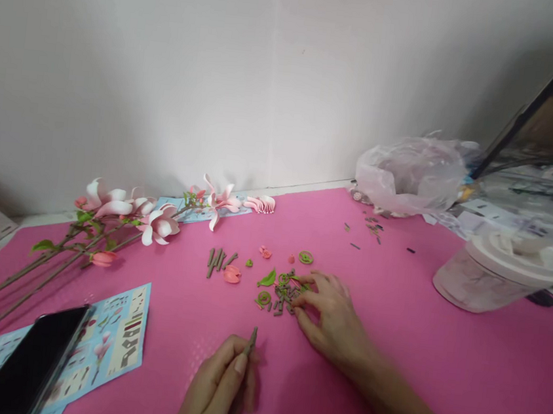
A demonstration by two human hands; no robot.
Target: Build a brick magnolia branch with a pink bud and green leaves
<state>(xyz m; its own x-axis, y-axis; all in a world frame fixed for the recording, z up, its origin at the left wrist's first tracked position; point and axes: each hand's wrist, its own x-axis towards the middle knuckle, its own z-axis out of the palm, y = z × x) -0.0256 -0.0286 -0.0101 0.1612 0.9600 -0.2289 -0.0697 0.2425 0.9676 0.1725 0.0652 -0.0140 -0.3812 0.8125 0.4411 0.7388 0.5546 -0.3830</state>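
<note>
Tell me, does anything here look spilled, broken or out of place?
Nothing looks clearly damaged. Slightly odd: small dark pieces lie scattered near the crumpled translucent plastic bag, apart from the brown-and-green pile by the right hand. A flat black device covers part of the blue printed paper sheet.

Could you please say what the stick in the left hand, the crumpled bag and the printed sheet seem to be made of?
Stick: probably molded plastic, matte, judging by its even brown color.
Crumpled bag: apparently thin plastic film, translucent, with soft creases.
Printed sheet: likely smooth paper, thin with straight edges.
</note>
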